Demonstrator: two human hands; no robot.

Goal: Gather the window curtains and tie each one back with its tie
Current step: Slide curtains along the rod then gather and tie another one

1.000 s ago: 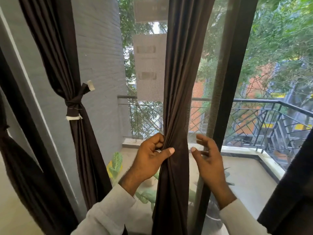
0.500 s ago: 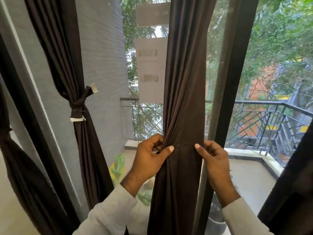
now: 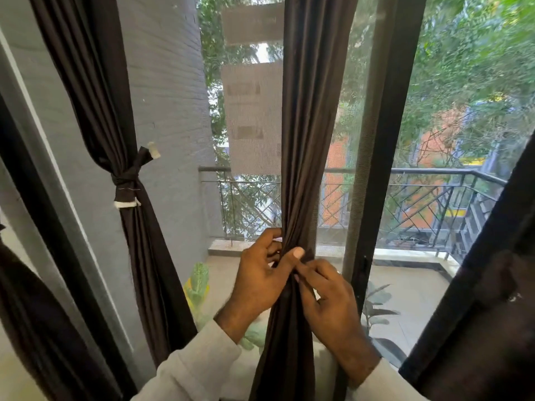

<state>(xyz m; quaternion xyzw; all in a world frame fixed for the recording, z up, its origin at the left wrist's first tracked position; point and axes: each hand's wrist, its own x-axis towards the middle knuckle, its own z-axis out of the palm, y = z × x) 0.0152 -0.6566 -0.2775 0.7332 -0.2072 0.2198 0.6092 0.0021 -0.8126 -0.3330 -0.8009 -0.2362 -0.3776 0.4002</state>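
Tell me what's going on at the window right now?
A person is bunching the middle curtain at waist height. The left hand wraps around the gathered fabric with its thumb across the front, and the right hand pinches it just below. No tie is around this curtain yet. The left curtain is already tied back with its tie.

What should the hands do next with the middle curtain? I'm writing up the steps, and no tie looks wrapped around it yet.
Probably bring the tie around the bunch while keeping it pinched. Both the left hand and right hand squeeze the middle curtain into a narrow bunch, but no band circles it, unlike the tied curtain to its left. Where its tie is, I cannot tell.
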